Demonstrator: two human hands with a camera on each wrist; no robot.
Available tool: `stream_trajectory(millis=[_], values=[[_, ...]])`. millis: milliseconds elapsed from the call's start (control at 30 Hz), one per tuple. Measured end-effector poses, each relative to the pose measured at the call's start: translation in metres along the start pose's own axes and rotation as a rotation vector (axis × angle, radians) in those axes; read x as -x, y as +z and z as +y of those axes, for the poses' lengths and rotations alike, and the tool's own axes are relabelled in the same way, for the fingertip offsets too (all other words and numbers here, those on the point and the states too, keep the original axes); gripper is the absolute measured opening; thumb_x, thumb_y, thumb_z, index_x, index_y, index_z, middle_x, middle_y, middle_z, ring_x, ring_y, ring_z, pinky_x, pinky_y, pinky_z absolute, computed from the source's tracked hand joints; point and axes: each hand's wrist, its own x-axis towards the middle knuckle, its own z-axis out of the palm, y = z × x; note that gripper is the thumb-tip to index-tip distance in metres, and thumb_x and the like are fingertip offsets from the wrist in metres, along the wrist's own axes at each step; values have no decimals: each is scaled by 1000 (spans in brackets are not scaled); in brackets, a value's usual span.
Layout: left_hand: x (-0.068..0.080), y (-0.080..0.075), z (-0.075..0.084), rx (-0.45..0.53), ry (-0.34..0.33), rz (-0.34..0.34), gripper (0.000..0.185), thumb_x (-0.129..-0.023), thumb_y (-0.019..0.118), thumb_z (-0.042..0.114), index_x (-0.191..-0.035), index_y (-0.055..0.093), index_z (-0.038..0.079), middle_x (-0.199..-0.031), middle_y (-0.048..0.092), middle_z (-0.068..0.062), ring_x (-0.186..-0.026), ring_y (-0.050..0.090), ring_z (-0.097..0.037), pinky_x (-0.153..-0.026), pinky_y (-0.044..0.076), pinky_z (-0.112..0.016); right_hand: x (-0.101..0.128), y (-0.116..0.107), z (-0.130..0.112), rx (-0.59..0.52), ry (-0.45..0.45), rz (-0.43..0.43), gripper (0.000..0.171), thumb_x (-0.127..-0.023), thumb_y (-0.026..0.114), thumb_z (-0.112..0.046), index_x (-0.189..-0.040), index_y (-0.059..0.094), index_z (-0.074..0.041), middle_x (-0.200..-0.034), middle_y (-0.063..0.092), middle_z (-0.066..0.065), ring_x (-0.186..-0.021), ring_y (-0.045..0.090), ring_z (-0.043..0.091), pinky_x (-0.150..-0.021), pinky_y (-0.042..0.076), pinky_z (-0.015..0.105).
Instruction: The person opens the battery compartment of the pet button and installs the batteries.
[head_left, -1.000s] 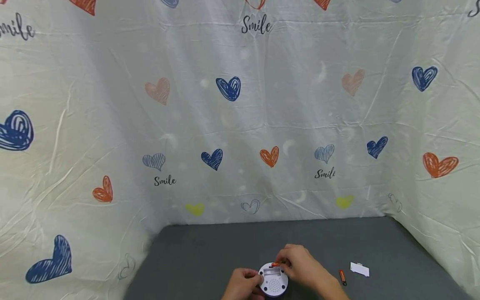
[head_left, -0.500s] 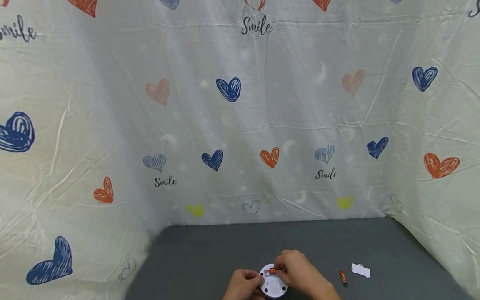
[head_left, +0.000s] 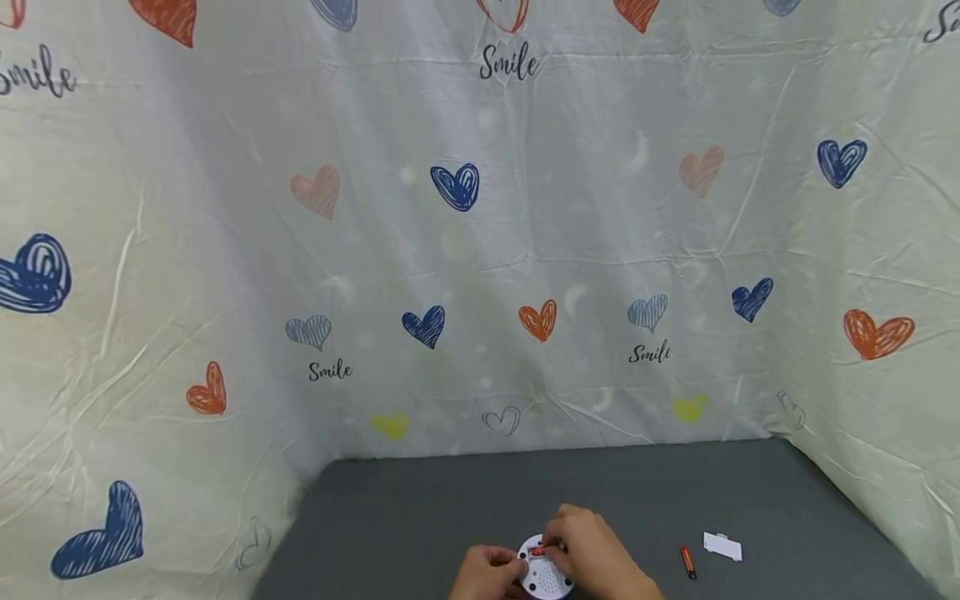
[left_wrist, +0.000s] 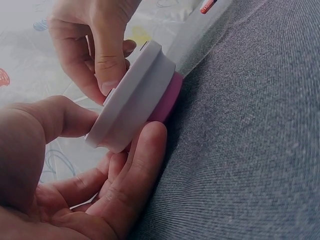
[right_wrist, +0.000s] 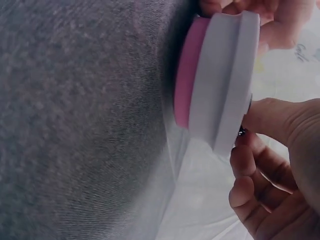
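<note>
1. I am watching the left hand point(head_left: 487, 569) cupping the round white device point(head_left: 546, 568) from its left side; in the left wrist view its fingers point(left_wrist: 135, 175) are curling under the pink base and its thumb is pressing the white rim, so it is gripping the device.
2. The right hand point(head_left: 592, 550) is sitting over the top of the device with its fingertips pinching down on an orange battery point(head_left: 538, 551) at the open compartment in the device's back.
3. Compared with a second ago, the right hand has dropped lower and closer over the device, and the orange battery is now sitting further down into the compartment instead of at its upper edge. The left hand is staying where it was.
4. The device is resting low at the near edge of the grey table point(head_left: 420, 517), tilted up between both hands, white back facing the head camera.
5. Counting: one device, two orange batteries (one under the fingers, one loose), one white cover, two hands.
6. The loose battery point(head_left: 687, 562) is lying on the table to the right of the hands, well apart from them, with the white battery cover point(head_left: 722, 546) just beside it further right.
7. A heart-printed cloth point(head_left: 480, 250) is hanging behind and around the table. The right hand is hiding most of the compartment from me.
</note>
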Motion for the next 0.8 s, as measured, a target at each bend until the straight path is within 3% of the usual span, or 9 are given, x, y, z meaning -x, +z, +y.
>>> stream_trajectory(millis=[233,433,633,800], values=[[2,2,2,12,-7,13,24,-97,71,8,-109,72,-12,-92,77,-10,-77,80,-21,-70,66,-33,3,0,4,-43,19,-1,5,-99,80,-15,-100,85,-18,-91,63,-13,-78,59,-2,-67,54,23],[0,2,3,-25,-38,37,25,-97,72,10,-111,74,-10,-92,77,-9,-80,80,-21,-72,65,-34,5,-7,12,-71,120,0,14,-102,75,-19,-111,82,-10,-99,68,-6,-85,68,6,-71,59,29],[0,2,1,-56,-1,65,22,-95,74,11,-106,76,-8,-88,77,-6,-79,78,-21,-70,63,-33,3,-7,26,-130,227,-56,10,-100,74,-16,-102,83,-11,-93,77,-4,-81,69,8,-70,58,36],[0,2,-1,-49,31,59,20,-94,74,11,-104,76,-7,-87,78,-5,-79,79,-21,-70,63,-33,1,17,60,-213,278,-73,13,-102,74,-24,-100,85,-17,-92,79,-9,-83,70,4,-71,59,37]])
